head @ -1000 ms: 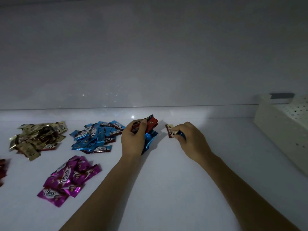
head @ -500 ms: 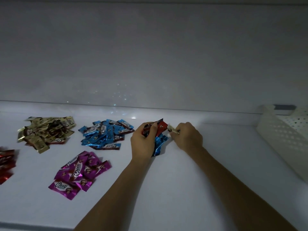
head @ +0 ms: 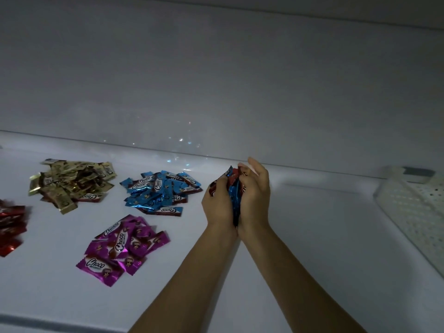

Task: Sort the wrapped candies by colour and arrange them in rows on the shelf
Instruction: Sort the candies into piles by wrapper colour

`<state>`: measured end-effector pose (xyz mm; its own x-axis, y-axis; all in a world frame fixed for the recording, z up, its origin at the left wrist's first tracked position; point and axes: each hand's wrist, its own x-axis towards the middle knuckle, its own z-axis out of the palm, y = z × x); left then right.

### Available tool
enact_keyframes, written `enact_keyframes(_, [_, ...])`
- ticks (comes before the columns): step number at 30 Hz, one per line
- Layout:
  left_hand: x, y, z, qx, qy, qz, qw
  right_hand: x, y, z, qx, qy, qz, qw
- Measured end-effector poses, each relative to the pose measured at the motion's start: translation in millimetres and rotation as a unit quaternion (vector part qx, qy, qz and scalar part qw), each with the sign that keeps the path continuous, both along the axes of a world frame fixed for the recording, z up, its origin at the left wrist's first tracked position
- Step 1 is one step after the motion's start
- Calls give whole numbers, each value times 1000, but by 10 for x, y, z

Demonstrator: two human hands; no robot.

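Just right of the blue pile (head: pixel 161 191), the left hand (head: pixel 217 203) and right hand (head: pixel 254 195) are pressed together, fingers curled round a mixed handful (head: pixel 234 195) of red and blue candies, its length running away from the wrists. The left hand is nearer that pile, so the blues probably go leftward. "Choco" reads on blue wrappers and on the magenta pile (head: pixel 125 243) in front of it.

Four candy piles (head: pixel 153 192), two hands (head: pixel 217 203), one basket (head: pixel 408 205).
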<state>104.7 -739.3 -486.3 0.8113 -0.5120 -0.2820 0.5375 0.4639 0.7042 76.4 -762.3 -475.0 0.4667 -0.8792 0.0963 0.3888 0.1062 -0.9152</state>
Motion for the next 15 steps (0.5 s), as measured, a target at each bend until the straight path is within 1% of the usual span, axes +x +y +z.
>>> enact_keyframes(2, [-16, 30, -13, -39, 26, -33, 998, -13, 7, 13, 0, -7, 14, 1000])
enact_keyframes(4, [-34, 53, -33, -48, 53, -71, 995, 1, 24, 52, 1, -12, 8, 1000])
enact_keyframes(6, [-60, 109, -19, -101, 114, -109, 982, 35, 34, 55, -12, -9, -14, 1000])
enact_keyframes(8, [-19, 127, -84, -123, 105, -96, 982, 62, 67, 56, -48, 13, -34, 998])
enact_keyframes(10, [20, 126, -123, -100, 68, -66, 991, 79, 98, 30, -63, 16, -39, 997])
enact_keyframes(13, [43, 170, -107, -70, 48, -34, 996, 103, 159, 26, -29, -8, -17, 999])
enact_keyframes(15, [66, 253, -77, -95, 73, -32, 992, 122, 212, 35, -12, -15, -7, 1000])
